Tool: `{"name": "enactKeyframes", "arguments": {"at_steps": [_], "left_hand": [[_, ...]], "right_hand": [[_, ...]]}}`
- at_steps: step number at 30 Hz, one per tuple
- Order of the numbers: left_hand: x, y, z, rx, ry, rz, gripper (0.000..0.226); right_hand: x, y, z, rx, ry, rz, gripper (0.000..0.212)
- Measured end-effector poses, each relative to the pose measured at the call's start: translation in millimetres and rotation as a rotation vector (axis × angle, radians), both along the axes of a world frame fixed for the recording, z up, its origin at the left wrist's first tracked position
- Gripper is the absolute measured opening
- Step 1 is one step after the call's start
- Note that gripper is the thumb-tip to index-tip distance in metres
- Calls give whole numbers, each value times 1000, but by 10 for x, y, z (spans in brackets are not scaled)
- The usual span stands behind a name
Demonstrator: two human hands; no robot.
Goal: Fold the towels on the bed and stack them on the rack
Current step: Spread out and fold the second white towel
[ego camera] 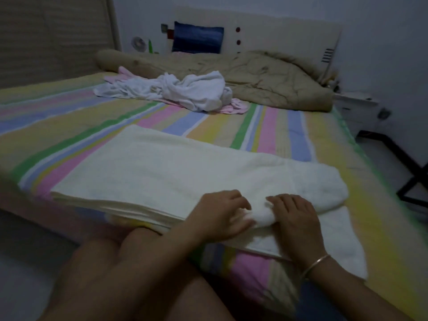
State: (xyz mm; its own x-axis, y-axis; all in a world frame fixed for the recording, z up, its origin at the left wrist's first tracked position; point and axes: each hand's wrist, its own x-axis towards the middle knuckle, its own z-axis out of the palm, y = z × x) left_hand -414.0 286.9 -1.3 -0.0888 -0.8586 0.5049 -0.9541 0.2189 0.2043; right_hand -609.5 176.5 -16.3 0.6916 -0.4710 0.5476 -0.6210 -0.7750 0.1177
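Note:
A large cream towel (162, 172) lies folded flat along the near edge of the striped bed (69, 126). Its right end is bunched into a white roll (261, 216). My left hand (220, 214) grips the roll from the left with curled fingers. My right hand (294, 216), with a bangle on its wrist, grips the roll from the right. A heap of unfolded white and pink towels (185, 91) lies further back, in the middle of the bed.
A rumpled beige quilt (266, 77) and a long bolster lie at the head of the bed. A blue pillow (196, 38) leans on the headboard. A black frame (407, 174) and a white bedside cabinet (356, 110) stand to the right.

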Motion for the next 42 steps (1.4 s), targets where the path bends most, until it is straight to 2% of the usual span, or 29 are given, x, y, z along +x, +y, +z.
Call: {"name": "enactKeyframes", "arguments": {"at_steps": [3, 5, 8, 10, 13, 16, 20, 24, 27, 29, 30, 34, 36, 37, 40, 42], "left_hand": [[-241, -206, -75, 98, -214, -58, 41], [-254, -262, -102, 167, -243, -22, 43], [-252, -310, -156, 164, -303, -1, 48], [-292, -349, -185, 87, -388, 23, 44], [-402, -436, -219, -20, -449, 68, 50], [-419, -463, -234, -88, -496, 82, 52], [-445, -431, -161, -194, -568, 41, 45], [-494, -486, -12, -234, -582, 12, 34], [-461, -499, 5, -96, -377, 89, 39], [-406, -482, -19, -2, -204, 104, 41], [-369, -476, -47, 10, -173, 95, 41], [-269, -475, -57, -33, -216, 89, 36], [-269, -469, -40, -48, -201, 112, 49], [-278, -472, -42, -40, -209, 119, 52], [-280, -469, -63, 3, -270, 61, 35], [-285, -464, -77, 48, -316, 23, 58]], "right_hand": [[-178, -224, 22, 150, -126, -187, 56], [-405, -382, 47, 280, -260, -313, 58], [-803, -726, 12, 666, -401, -499, 71], [-922, -932, -19, 858, -490, -467, 62], [-913, -1180, 87, 1020, -695, -351, 45], [-839, -1382, 197, 1150, -880, -292, 42], [-783, -1485, 185, 1530, -1187, -190, 21], [-791, -1460, 253, 1755, -1050, -141, 17], [-773, -1495, 286, 1847, -1044, -71, 25], [-733, -1523, 250, 1853, -1081, -88, 37], [-713, -1536, 233, 1843, -1091, -108, 43], [-678, -1568, 283, 1677, -994, -249, 56], [-701, -1570, 369, 1519, -990, -302, 58], [-722, -1535, 424, 1505, -1027, -261, 53], [-868, -1372, 530, 1729, -1047, -30, 40], [-961, -1253, 522, 1811, -980, 44, 34]]}}
